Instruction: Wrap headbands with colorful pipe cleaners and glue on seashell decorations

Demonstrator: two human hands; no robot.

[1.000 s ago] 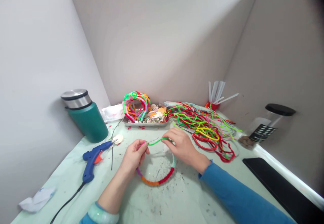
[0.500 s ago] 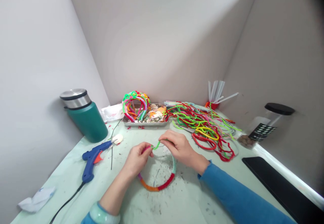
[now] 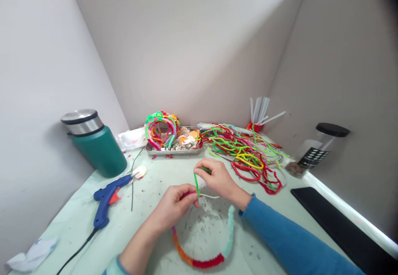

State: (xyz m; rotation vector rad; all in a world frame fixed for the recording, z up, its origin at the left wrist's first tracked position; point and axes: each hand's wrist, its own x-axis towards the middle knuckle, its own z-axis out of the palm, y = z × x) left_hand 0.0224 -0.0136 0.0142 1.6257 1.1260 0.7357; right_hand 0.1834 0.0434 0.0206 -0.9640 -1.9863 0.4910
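A headband wrapped in fuzzy pink, orange, red and pale teal pipe cleaner (image 3: 203, 253) lies curved in front of me on the pale green table cover (image 3: 146, 184). My left hand (image 3: 177, 203) pinches its bare upper end where pink wrapping stops. My right hand (image 3: 217, 178) pinches a green pipe cleaner (image 3: 196, 184) that runs down to that same end. Both hands are closed, close together and nearly touching.
A blue hot glue gun (image 3: 107, 198) with a black cord lies at left, near a teal flask (image 3: 93, 142). A metal tray (image 3: 174, 148) with wrapped headbands stands behind, beside a pile of loose pipe cleaners (image 3: 245, 150). A jar (image 3: 314, 150) and a black pad (image 3: 336, 221) are at right.
The headband has been drawn nearer to me and turned, its open ends up. My right hand brought the green pipe cleaner from lying sideways to pointing down at the headband's end.
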